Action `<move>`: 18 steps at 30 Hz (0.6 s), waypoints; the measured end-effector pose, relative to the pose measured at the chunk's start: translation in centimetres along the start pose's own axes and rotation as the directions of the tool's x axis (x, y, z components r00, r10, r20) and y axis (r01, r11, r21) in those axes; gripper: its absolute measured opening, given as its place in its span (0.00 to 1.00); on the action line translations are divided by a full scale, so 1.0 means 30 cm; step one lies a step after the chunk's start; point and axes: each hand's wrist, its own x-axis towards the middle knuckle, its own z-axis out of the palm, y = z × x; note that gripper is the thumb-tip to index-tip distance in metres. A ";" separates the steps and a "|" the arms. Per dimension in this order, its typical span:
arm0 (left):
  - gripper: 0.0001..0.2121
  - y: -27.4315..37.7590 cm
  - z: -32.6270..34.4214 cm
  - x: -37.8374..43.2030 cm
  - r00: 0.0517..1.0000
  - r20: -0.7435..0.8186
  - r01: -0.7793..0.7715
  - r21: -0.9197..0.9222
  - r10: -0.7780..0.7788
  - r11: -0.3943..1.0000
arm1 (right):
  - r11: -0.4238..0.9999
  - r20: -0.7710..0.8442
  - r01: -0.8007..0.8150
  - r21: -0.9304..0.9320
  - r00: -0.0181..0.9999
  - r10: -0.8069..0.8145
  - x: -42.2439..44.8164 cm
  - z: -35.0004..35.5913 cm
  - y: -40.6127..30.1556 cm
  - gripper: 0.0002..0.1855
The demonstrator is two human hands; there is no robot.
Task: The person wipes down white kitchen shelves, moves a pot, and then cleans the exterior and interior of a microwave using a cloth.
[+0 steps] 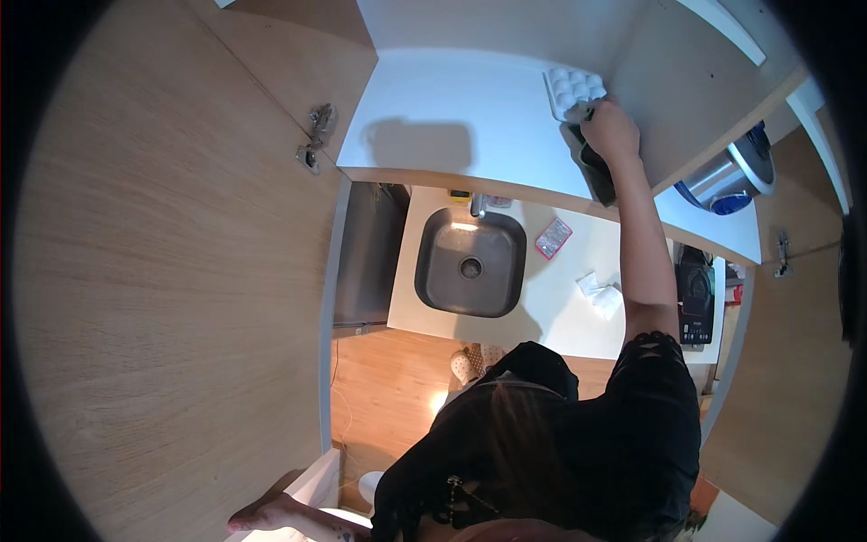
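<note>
My right hand (pixel 610 132) reaches deep into the right part of a white cabinet shelf (pixel 433 95). Its fingers are bent down at the front corner of a white tray with rounded bumps or eggs (pixel 576 91). Below and partly behind that hand is a dark object (pixel 597 173), leaning near the shelf's front edge. The fingertips are hidden, so whether they grip anything is unclear. At the lower left, my left hand (pixel 264 513) is extended beside the open wooden cabinet door (pixel 169 305), with nothing visible in it.
Below the shelf are a steel sink (pixel 471 291), a pink-edged packet (pixel 554 238), crumpled white tissue (pixel 601 296) and a black induction cooktop (pixel 695 298). A steel and blue appliance (pixel 735 173) stands beyond the cabinet divider (pixel 704 95). Another wooden door (pixel 792 366) hangs open at right.
</note>
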 end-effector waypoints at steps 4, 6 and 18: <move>0.39 -0.007 0.009 0.000 0.997 0.007 -0.072 0.023 0.072 0.997 | 0.803 -0.401 0.313 0.507 0.911 -0.102 0.014 0.007 -0.177 0.12; 0.38 0.000 0.016 -0.010 0.998 -0.011 -0.056 0.032 0.056 0.998 | 0.842 -0.391 0.362 0.399 0.898 -0.200 0.041 0.108 -0.300 0.13; 0.38 0.001 0.014 -0.029 0.991 -0.129 0.022 -0.031 -0.026 0.999 | 0.708 -0.354 0.663 0.245 0.741 -0.571 0.539 0.618 -0.778 0.14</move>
